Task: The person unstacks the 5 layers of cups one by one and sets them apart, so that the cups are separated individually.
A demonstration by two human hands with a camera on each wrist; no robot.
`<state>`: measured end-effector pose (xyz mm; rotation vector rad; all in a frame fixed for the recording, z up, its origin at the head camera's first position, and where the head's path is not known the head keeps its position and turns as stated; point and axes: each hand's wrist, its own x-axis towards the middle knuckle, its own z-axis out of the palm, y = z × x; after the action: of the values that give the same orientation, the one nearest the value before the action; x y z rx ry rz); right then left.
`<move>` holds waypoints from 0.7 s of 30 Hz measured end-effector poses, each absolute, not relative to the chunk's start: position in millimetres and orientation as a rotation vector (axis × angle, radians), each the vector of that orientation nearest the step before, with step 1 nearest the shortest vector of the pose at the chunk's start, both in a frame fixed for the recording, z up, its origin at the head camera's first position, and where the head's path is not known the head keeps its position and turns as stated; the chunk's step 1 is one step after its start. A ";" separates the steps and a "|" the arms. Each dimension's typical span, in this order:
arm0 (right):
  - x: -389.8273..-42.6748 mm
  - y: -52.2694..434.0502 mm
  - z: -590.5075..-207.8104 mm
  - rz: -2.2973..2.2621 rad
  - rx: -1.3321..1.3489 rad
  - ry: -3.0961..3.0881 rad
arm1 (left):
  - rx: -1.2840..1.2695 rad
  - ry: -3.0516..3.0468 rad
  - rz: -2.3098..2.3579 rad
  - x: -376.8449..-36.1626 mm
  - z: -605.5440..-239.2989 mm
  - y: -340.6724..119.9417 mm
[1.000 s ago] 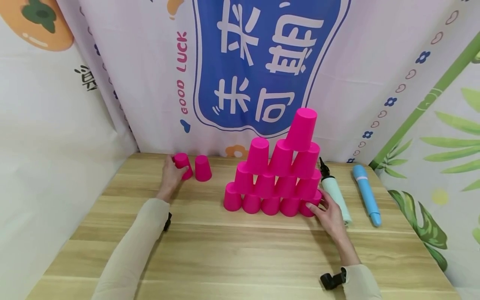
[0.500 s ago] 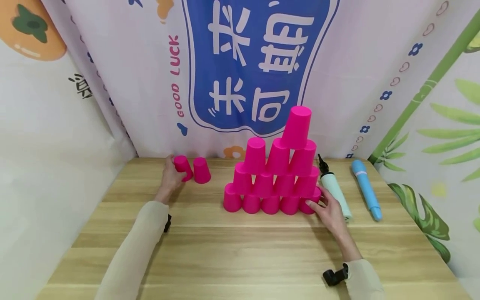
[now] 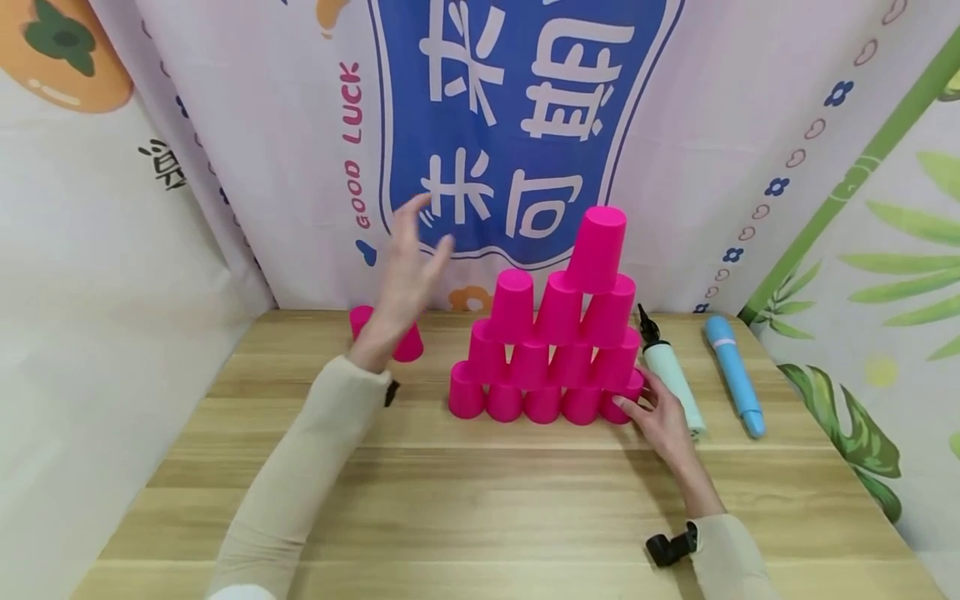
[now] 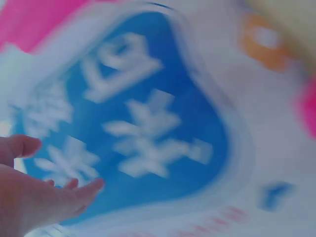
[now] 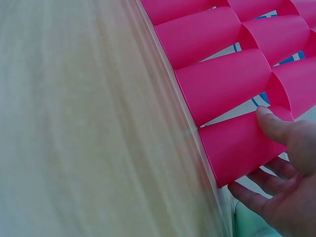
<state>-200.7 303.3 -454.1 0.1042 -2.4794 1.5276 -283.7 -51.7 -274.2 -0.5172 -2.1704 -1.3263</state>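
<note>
On the tabletop [image 3: 480, 500]: pink cup pyramid [image 3: 555, 333]
Right hand [image 3: 660, 417] fingers [image 5: 270, 121] touch the corner cup [image 5: 242, 148], released; left hand [image 3: 408, 275] raised, fingers spread; banner [image 3: 352, 146] reads "GOOD LUCK".

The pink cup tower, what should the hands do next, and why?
Probably bring the empty left hand back down to grip a loose cup: the pyramid lacks cups on its upper left, while the right hand touches its bottom corner.

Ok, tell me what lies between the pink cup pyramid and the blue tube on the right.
In the head view, a white hand pump with a black nozzle lies between the cup pyramid and the blue tube; the right hand rests beside it.
</note>
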 end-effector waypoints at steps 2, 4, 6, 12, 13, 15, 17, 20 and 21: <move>-199.9 304.1 -454.0 1.531 0.092 -2.484 | -0.650 -2.169 -1.360 -276.0 -256.4 -24.7; -203.8 309.2 -463.4 1.537 0.087 -2.483 | -0.768 -2.177 -1.431 -269.0 -243.7 -2.6; -205.7 311.5 -468.8 1.539 0.092 -2.485 | -0.831 -2.193 -1.503 -264.1 -235.3 16.2; -207.9 310.4 -473.0 1.567 0.084 -2.474 | -0.782 -2.315 -1.607 -261.8 -232.8 59.0; -207.7 310.2 -472.9 1.569 0.078 -2.473 | -0.767 -2.341 -1.607 -262.5 -234.5 64.5; -207.0 310.1 -472.2 1.572 0.065 -2.475 | -0.747 -2.378 -1.601 -264.0 -238.0 74.1; -206.7 310.3 -471.4 1.574 0.054 -2.483 | -0.742 -2.392 -1.585 -265.6 -241.3 80.8; -206.3 310.3 -468.6 1.577 0.039 -2.499 | -0.735 -2.395 -1.591 -268.4 -245.0 86.6; -206.0 309.9 -467.0 1.576 0.034 -2.503 | -0.733 -2.391 -1.596 -269.4 -246.0 87.6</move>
<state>-206.0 309.9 -467.0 0.0342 -2.5033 1.5763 -269.4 87.6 -246.0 -0.7334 -2.3912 -1.5963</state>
